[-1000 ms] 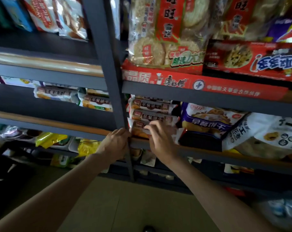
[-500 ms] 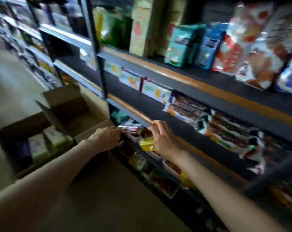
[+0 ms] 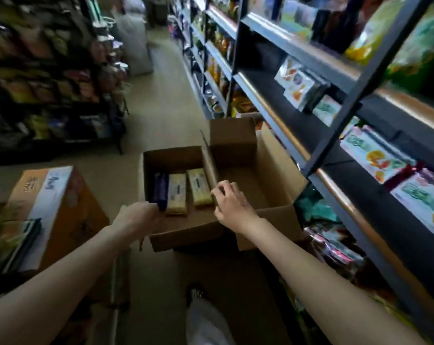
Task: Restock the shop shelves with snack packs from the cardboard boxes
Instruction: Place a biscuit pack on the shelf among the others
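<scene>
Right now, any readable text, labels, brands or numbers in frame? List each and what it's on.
None can be quoted; all print is blurred or too small.
Orange and white carton: print on top, unreadable.
Two yellow packs and purple pack in the open cardboard box: small dark labels, unreadable.
White snack packs on the right shelf: green lettering, blurred.
Left shelves: motion-blurred.

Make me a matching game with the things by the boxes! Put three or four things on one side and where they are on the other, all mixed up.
Things:
1. purple pack
2. right hand
3. orange and white box
4. white fruit packs

Places:
A. up on the dark shelf
B. at the flap between the two open boxes
C. on the floor, far left
D. leftmost in the open box, by the left hand

Pairs: 1-D, 2-B, 3-C, 4-A
</scene>
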The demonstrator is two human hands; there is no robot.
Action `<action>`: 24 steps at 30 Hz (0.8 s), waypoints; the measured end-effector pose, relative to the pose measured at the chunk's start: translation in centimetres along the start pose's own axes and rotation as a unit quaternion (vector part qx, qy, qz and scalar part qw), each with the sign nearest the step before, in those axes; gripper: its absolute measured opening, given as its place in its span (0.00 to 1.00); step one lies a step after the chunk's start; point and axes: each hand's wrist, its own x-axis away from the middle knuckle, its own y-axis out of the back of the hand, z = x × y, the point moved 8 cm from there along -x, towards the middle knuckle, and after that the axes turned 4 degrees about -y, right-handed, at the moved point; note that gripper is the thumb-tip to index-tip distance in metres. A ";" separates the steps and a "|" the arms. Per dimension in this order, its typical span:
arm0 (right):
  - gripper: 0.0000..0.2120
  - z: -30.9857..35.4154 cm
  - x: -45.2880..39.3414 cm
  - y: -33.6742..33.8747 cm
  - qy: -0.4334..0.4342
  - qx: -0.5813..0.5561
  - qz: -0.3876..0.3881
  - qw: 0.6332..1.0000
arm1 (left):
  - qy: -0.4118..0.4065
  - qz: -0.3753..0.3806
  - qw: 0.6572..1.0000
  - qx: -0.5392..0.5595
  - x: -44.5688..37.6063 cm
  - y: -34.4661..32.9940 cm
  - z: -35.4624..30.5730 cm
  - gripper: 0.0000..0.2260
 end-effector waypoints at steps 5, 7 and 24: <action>0.21 1.8 -13.5 -9.9 -0.087 -0.168 0.132 0.973 | 0.084 0.002 0.988 0.127 -7.5 -2.6 8.2 0.09; 0.21 1.7 -18.9 -14.0 -0.122 -0.199 0.167 0.958 | 0.101 0.007 0.983 0.150 -11.3 -4.2 10.4 0.09; 0.51 -1.6 -36.2 -39.1 -0.278 -0.099 0.304 0.906 | 0.209 -0.053 0.935 0.282 -29.6 -12.7 20.9 0.10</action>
